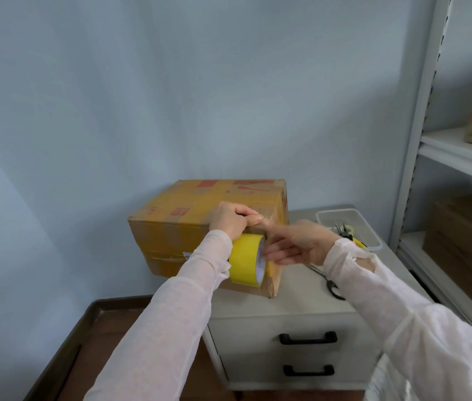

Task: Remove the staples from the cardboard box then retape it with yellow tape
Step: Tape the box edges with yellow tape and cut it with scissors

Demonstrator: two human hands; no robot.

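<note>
Head view looked down on a cardboard box (188,215) that sat on a pale two-drawer cabinet (295,316) against a blue wall (171,96). The box lay at the cabinet's 10 o'clock corner, with its near left end overhanging the edge.

At the box's near top edge, the left hand (233,221) was balled up, fingers curled tight and the thumb pressed on the forefinger. The roll of yellow tape (246,260) hung directly below it at 6 o'clock, standing on edge against the box's near side. The hand seemed to grip the roll's upper rim, though the hold itself was hidden.

The right hand (297,244) reached in from 3 o'clock with fingers straight and spread. Its forefinger pointed at the box edge beside the left thumb, and the lower fingertips (268,254) touched the roll's open side. It held nothing.

At 3 o'clock from the box stood a clear plastic tub (372,237) with pliers (344,230) inside. Scissors (333,286) lay on the cabinet top at 5 o'clock, partly under the right sleeve. Grey shelving (428,111) with more cartons rose at the far right.
</note>
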